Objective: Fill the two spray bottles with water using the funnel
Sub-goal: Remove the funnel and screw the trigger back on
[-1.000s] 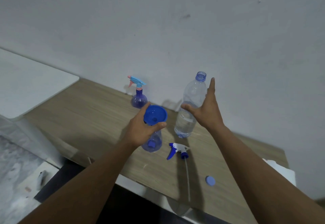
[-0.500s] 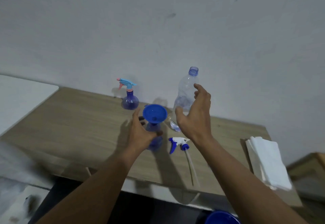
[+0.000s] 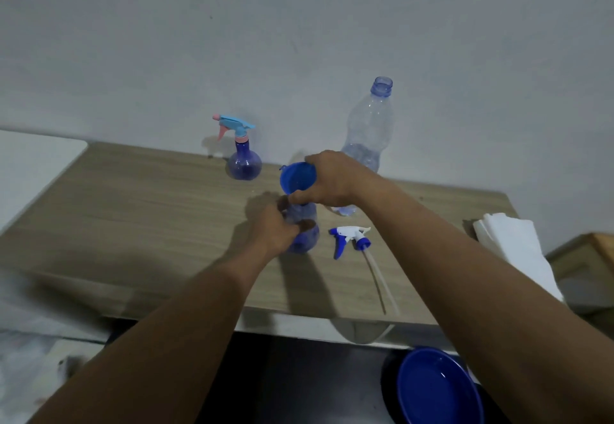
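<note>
A wooden tabletop [image 3: 133, 217] runs along a grey wall. My left hand [image 3: 272, 234] curls round the open spray bottle [image 3: 304, 240] near the middle. My right hand [image 3: 332, 179] pinches the tilted blue funnel [image 3: 295, 179] by its rim, right above that bottle's neck; I cannot tell if the spout is in. The capped spray bottle [image 3: 244, 161] stands by the wall, the uncapped water bottle [image 3: 368, 131] stands behind my right hand, and a loose spray head [image 3: 350, 239] lies just beside the held bottle.

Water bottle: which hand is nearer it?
Right. The right hand, holding the funnel, sits just in front of the water bottle; the left hand grips the spray bottle farther left.
</note>
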The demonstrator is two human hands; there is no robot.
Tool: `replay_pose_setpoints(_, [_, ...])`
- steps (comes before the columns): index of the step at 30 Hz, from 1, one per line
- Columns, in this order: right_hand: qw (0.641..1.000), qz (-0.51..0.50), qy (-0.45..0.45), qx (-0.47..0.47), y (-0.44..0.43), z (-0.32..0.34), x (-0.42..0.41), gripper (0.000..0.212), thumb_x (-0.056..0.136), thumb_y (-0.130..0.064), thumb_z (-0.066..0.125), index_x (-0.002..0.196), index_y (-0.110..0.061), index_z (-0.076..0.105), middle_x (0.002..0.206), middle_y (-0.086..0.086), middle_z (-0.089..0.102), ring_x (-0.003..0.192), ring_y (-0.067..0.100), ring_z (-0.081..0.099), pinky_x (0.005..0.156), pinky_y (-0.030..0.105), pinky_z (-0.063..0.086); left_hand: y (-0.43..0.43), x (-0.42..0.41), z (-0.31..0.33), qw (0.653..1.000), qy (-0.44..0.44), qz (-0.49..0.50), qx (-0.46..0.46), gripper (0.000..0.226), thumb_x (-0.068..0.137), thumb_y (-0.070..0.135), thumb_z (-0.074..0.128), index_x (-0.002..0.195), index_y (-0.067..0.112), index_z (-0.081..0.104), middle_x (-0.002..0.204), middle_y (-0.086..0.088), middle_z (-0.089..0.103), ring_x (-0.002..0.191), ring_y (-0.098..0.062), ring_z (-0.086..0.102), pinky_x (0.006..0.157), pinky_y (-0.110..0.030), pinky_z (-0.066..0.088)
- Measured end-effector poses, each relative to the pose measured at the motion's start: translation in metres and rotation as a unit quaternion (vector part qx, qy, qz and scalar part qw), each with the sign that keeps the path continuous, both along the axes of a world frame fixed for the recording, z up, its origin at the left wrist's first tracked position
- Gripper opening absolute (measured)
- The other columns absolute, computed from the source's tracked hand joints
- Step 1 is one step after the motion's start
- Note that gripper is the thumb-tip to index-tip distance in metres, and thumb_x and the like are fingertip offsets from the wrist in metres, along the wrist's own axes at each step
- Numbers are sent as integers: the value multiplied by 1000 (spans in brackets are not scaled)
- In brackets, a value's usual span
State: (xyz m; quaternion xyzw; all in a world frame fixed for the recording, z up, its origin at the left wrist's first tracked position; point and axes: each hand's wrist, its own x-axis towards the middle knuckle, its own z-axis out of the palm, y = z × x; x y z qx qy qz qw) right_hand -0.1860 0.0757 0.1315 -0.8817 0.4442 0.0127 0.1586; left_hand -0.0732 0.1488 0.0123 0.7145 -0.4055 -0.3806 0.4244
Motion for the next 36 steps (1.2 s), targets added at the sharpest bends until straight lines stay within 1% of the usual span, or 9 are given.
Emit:
replay_pose_setpoints(3, [1000, -2, -9, 3, -1, 0, 1, 53, 72, -63, 76, 97, -20, 55, 90, -2, 58, 83, 20, 57, 60, 30, 38, -3, 3, -3, 1000, 12, -7, 0, 52, 71, 17, 87, 116, 8, 63, 107, -6, 69, 96, -21, 66, 92, -40, 56])
replay_pose_setpoints(10, [999, -6, -27, 15, -1, 0, -1, 50, 72, -59, 79, 96, -22, 54, 86, -4, 57, 78, 16, 55, 56, 27, 36, -6, 8, -10, 999, 26, -19, 3, 58, 69, 16, 89, 120, 12, 62, 109, -3, 68, 104, -24, 66, 96, -46, 54])
replay_pose_setpoints(14, [996, -46, -58, 39, 2, -1, -5, 57, 73, -59, 77, 108, -19, 58, 96, -2, 60, 87, 20, 59, 66, 29, 45, 2, 8, -9, 998, -37, -52, -17, 48, 78, 22, 83, 120, 11, 62, 103, 3, 64, 94, -13, 60, 86, -27, 47])
replay_pose_setpoints(17, [999, -21, -35, 12, 4, -2, 0, 52, 72, -59, 78, 98, -21, 55, 94, -1, 60, 85, 21, 59, 60, 29, 40, 4, 9, -10, 998, -31, -49, -26, 47, 81, 21, 81, 122, 14, 60, 107, 4, 63, 96, -12, 60, 81, -21, 43])
replay_pose_setpoints(20, [998, -28, -47, 20, 3, -2, -1, 59, 72, -58, 79, 112, -19, 59, 104, 1, 62, 93, 22, 59, 67, 30, 45, 1, 8, -8, 999, 33, -38, -14, 43, 80, 16, 82, 115, 22, 58, 106, 5, 64, 103, -16, 63, 82, -21, 47])
replay_pose_setpoints(23, [998, -39, -49, 24, 4, 1, -4, 75, 73, -57, 79, 131, -16, 56, 118, 2, 62, 101, 22, 58, 80, 33, 50, -1, 8, -9, 999, 7, -47, -3, 48, 78, 26, 83, 119, 23, 58, 107, 5, 65, 103, -17, 63, 93, -32, 51])
replay_pose_setpoints(28, [998, -31, -58, 15, 6, -1, -1, 69, 72, -54, 81, 125, -17, 58, 110, 0, 62, 97, 21, 59, 72, 29, 44, -2, 8, -12, 999, 8, -39, 2, 52, 76, 29, 84, 121, 23, 58, 109, 4, 64, 104, -19, 63, 95, -37, 52])
replay_pose_setpoints(34, [998, -35, -59, -3, 9, -5, -7, 75, 75, -59, 77, 132, -16, 54, 110, 1, 59, 99, 22, 58, 72, 29, 42, 0, 8, -10, 999, 6, -49, 9, 51, 79, 27, 83, 124, 23, 58, 109, 7, 63, 96, -12, 61, 73, -20, 44])
replay_pose_setpoints(36, [1000, -9, -29, 1, 8, -3, -5, 82, 77, -58, 75, 143, -21, 45, 120, 5, 57, 107, 25, 57, 77, 28, 41, -2, 8, -13, 999, 4, -46, 6, 51, 79, 28, 83, 123, 23, 58, 107, 9, 62, 94, -11, 60, 73, -20, 42])
